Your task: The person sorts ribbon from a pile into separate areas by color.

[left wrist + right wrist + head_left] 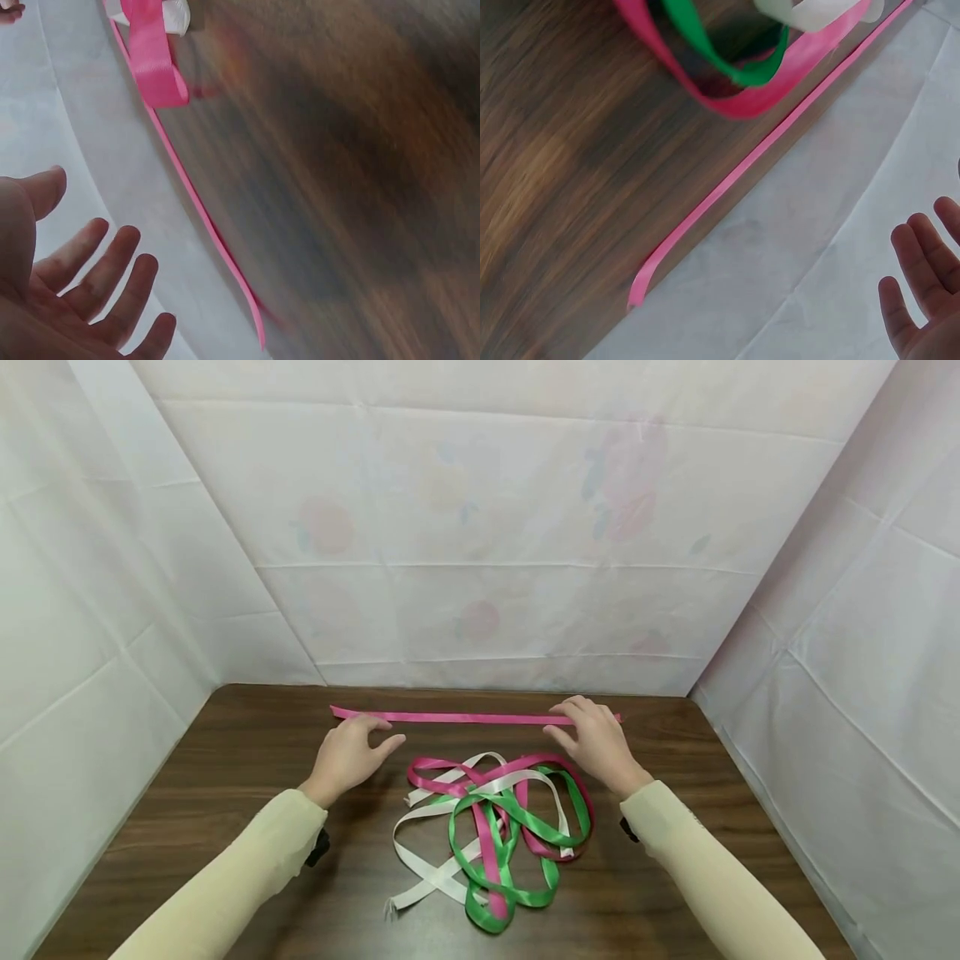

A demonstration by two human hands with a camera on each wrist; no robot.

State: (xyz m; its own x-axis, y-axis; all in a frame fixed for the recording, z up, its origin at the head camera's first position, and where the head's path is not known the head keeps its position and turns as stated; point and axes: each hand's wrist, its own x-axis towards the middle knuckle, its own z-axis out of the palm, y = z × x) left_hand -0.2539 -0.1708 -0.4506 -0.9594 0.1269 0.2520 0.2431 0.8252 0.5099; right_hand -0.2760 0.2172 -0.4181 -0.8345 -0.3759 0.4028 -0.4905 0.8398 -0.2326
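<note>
A pink ribbon (465, 718) lies stretched straight along the back of the table, its left end bent a little upward in the head view. My left hand (348, 756) hovers by its left part, fingers relaxed and holding nothing. Near the opposite end is my right hand (597, 739), thumb and fingers apart, covering a bit of the ribbon from above. Both wrist views show the fingers (124, 270) spread loosely, apart from the ribbon. Between the forearms sits a loose tangle of a green ribbon (536, 897), a white ribbon (412, 860) and another pink ribbon (491, 860).
The brown wooden table (202, 827) ends at the back against a white sheet (480, 610) with faint printed patterns. More white sheeting (885, 693) hangs along the right side and along the left.
</note>
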